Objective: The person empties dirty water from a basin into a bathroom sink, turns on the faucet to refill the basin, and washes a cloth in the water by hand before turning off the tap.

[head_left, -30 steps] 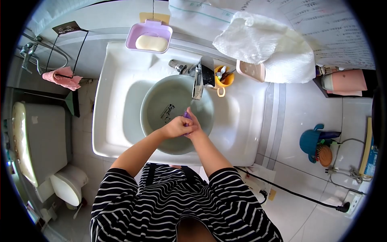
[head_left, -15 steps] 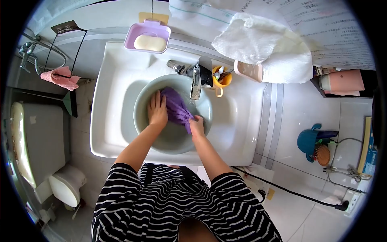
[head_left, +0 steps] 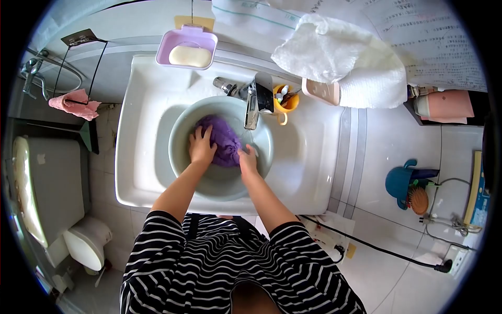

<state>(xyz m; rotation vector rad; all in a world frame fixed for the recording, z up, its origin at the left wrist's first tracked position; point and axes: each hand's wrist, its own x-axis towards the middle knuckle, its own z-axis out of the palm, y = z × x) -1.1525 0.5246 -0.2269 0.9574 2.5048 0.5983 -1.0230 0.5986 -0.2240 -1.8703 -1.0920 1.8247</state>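
A crumpled purple cloth (head_left: 224, 137) lies in a grey-green basin (head_left: 178, 118), which stands in the white sink (head_left: 308, 172). My left hand (head_left: 202, 148) rests on the left part of the cloth, fingers spread and slightly bent. At the cloth's right edge is my right hand (head_left: 248, 161), its thumb touching the bunched fabric and its fingers apart. Above the basin's right side hangs the metal faucet (head_left: 252, 107); what looks like water falls beneath its spout.
A lilac soap dish (head_left: 162, 51) with a white soap bar (head_left: 190, 56) hangs behind the sink. Right of the faucet stands a yellow cup (head_left: 285, 103) holding brushes. White towelling (head_left: 334, 57) hangs at the back right. A black cable (head_left: 376, 244) runs along the right.
The cloth has been gathered into a rounder bunch, its right end shifted left. My left hand's fingers have spread and bent. My right hand has moved slightly left and its fingers have parted.
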